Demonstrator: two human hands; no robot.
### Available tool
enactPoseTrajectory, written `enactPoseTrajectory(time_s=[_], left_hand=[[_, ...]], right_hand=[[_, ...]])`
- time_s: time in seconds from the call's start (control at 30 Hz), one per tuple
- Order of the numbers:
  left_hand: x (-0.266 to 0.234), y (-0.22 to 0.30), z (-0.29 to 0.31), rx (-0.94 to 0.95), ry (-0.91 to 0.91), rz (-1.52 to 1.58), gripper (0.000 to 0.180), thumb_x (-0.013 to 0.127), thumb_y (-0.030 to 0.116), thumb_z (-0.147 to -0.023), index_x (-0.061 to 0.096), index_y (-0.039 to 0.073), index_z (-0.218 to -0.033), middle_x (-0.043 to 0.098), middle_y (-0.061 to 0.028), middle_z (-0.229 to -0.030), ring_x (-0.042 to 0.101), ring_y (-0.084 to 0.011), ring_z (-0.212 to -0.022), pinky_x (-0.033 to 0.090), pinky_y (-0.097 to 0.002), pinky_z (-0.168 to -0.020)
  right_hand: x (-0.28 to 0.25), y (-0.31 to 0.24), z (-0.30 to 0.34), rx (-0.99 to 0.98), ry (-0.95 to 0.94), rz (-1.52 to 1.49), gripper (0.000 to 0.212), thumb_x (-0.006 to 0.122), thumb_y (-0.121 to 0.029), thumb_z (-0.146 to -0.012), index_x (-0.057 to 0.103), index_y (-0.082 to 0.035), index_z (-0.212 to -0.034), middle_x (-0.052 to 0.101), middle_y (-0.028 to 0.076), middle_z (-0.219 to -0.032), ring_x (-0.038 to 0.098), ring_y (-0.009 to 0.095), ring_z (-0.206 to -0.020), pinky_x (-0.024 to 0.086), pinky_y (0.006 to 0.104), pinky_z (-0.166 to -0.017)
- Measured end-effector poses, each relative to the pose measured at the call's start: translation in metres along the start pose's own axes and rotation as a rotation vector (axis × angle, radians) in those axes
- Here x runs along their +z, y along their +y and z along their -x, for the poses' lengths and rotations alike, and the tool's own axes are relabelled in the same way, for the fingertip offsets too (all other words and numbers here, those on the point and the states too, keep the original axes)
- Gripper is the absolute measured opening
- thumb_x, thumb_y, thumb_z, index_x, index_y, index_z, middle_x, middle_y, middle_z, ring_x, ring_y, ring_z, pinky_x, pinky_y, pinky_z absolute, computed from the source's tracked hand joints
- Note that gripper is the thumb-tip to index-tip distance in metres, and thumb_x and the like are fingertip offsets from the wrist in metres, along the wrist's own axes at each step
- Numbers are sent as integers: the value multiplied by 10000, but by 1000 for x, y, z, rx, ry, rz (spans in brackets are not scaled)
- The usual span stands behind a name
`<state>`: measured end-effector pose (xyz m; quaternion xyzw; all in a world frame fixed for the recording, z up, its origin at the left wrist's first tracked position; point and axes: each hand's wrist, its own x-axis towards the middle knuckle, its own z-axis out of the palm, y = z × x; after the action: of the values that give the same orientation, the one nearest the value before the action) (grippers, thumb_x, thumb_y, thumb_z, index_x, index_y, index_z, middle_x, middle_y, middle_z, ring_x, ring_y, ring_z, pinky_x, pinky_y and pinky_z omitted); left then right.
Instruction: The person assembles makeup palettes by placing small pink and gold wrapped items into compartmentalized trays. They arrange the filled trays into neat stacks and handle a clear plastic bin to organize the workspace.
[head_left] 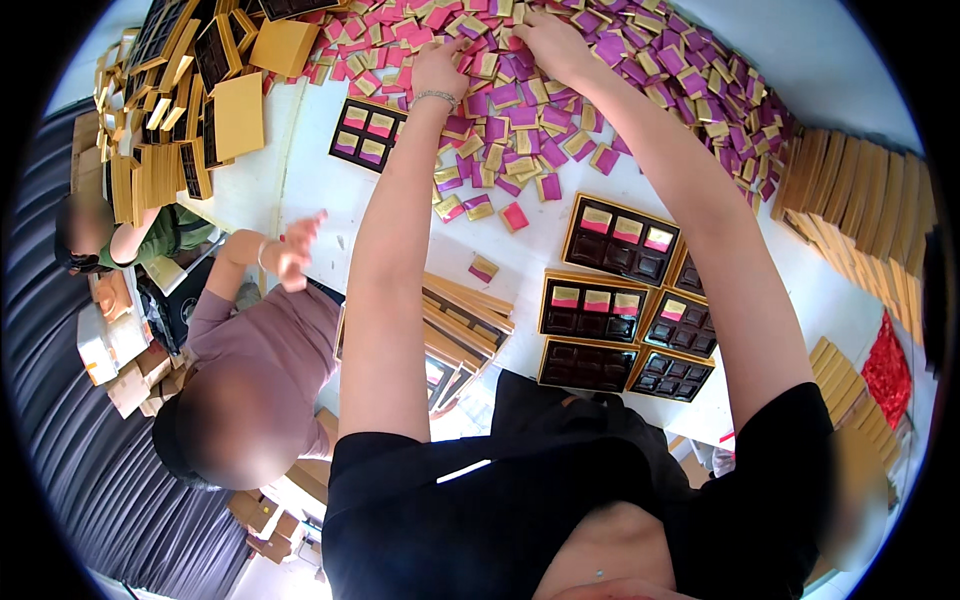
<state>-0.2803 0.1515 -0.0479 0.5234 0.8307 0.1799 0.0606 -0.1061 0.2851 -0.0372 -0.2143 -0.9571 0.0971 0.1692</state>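
Both my arms stretch over the table to a wide heap of small wrapped rectangular pieces [522,118], gold with pink or purple. My left hand [437,72], a bracelet at its wrist, touches the pink side of the heap; its fingers point away and are partly hidden. Right of it, my right hand [555,45] has its fingertips apart among the purple pieces. Below my left wrist lies a dark gold-edged tray [345,140] with pieces in its compartments, partly covered by my forearm. More such trays [622,250] lie together nearer me, some with a row of gold-and-pink pieces.
One loose piece [483,268] lies on the white table [320,215]. Gold-edged trays [160,110] are stacked at far left, and tan panels [860,195] at right. A tilted tray stack [465,325] stands near my left arm. A co-worker's hand [295,255] reaches in from the left.
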Motion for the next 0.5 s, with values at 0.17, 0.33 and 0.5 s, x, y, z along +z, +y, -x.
enactPoseTrajectory(time_s=[0.17,0.33,0.5], left_hand=[[-22,43,8,14,-38,-86,606,811,73,-625,655,167,-1203,667,-86,-1054,648,-256,-989,538,-363,-845],[-88,116,73,72,-5,503,578,731,-100,-680,649,128,-1206,620,-58,-1089,640,-164,-988,554,-268,-846],[-115,173,215,357,-283,455,502,714,-100,-677,681,114,-1130,626,-85,-1077,619,-228,-1026,532,-299,-854]], right_hand=[[-25,9,26,289,42,-605,298,651,-62,-836,613,-22,-1129,689,121,-996,674,265,-951,538,353,-820],[-102,-16,83,596,-21,-1689,341,638,-159,-907,579,46,-1174,679,155,-1069,667,234,-1009,547,321,-840],[-166,-54,230,578,-10,-1032,237,649,-213,-907,669,-41,-1069,691,52,-1017,645,145,-975,524,313,-835]])
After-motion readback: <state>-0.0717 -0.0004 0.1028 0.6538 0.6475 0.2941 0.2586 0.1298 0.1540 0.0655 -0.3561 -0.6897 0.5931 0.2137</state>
